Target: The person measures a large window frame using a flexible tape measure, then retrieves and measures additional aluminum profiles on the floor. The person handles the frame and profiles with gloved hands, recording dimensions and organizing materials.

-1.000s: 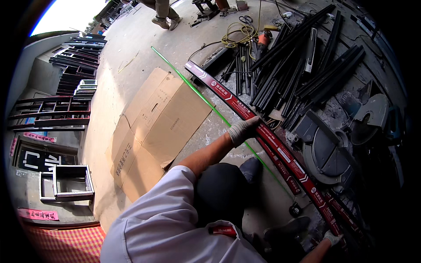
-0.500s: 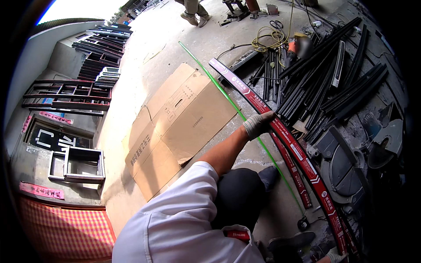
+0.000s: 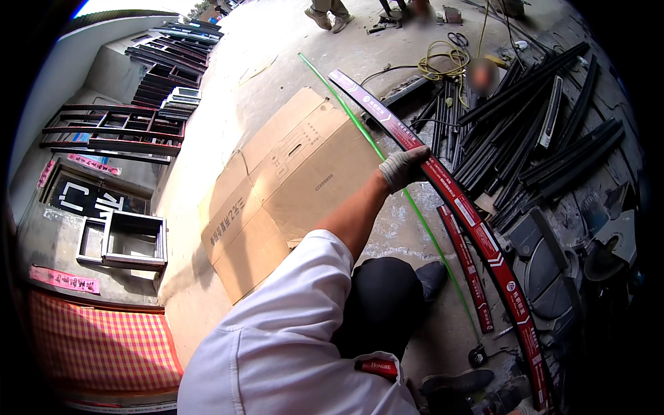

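Observation:
A long metal-looking profile strip (image 3: pixel 462 200) wrapped in red and white printed film stretches from the upper middle to the lower right. My left hand (image 3: pixel 404 168), in a pale knitted glove, is closed round it above its middle. At its near end, my gloved right hand (image 3: pixel 529 407) grips it, mostly cut off by the lower edge. A shorter red-wrapped strip (image 3: pixel 465 270) lies on the floor beside it. A green tape measure blade (image 3: pixel 422 223) runs along the floor beneath my left wrist to its black case (image 3: pixel 478 356).
Flattened cardboard (image 3: pixel 277 187) lies to the left. Dark profile offcuts (image 3: pixel 508 131) pile up at the right, near a grey cutting machine (image 3: pixel 543 266) and a yellow cable (image 3: pixel 443 63). Window frames (image 3: pixel 114 135) stand along the left wall. Another person's legs (image 3: pixel 329 14) show at the top.
My left hand has moved up and away with the long strip, opening a wider gap from the shorter strip. The right hand now shows less at the lower edge. The whole view has shifted slightly.

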Tool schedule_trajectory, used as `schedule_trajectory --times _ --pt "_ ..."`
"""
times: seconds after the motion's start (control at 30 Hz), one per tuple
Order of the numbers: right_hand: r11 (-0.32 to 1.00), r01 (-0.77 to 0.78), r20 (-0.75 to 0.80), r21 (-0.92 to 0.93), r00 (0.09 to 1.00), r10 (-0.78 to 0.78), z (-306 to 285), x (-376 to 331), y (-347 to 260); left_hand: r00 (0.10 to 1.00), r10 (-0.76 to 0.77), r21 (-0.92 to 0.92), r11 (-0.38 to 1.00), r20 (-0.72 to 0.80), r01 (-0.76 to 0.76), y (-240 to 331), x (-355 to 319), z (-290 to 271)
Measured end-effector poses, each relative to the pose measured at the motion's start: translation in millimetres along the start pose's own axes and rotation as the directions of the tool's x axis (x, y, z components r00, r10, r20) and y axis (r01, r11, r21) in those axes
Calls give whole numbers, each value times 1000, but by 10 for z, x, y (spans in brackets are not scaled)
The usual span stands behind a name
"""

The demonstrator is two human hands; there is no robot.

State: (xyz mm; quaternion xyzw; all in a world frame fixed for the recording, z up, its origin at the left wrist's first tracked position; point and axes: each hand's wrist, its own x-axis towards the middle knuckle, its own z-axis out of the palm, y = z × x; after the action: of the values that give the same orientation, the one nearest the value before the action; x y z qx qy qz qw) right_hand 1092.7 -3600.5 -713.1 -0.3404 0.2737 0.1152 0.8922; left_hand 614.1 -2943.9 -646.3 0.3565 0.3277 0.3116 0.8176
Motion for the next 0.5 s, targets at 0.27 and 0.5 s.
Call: schedule_trajectory --times 0.27,0.5 --pt "967 236 -26 -101 971 -239 -308 599 -24 993 104 -221 968 -61 -115 73 424 -218" --pt "998 25 -8 -61 1000 -25 212 332 362 971 99 -340 925 -218 -171 -100 661 -202"
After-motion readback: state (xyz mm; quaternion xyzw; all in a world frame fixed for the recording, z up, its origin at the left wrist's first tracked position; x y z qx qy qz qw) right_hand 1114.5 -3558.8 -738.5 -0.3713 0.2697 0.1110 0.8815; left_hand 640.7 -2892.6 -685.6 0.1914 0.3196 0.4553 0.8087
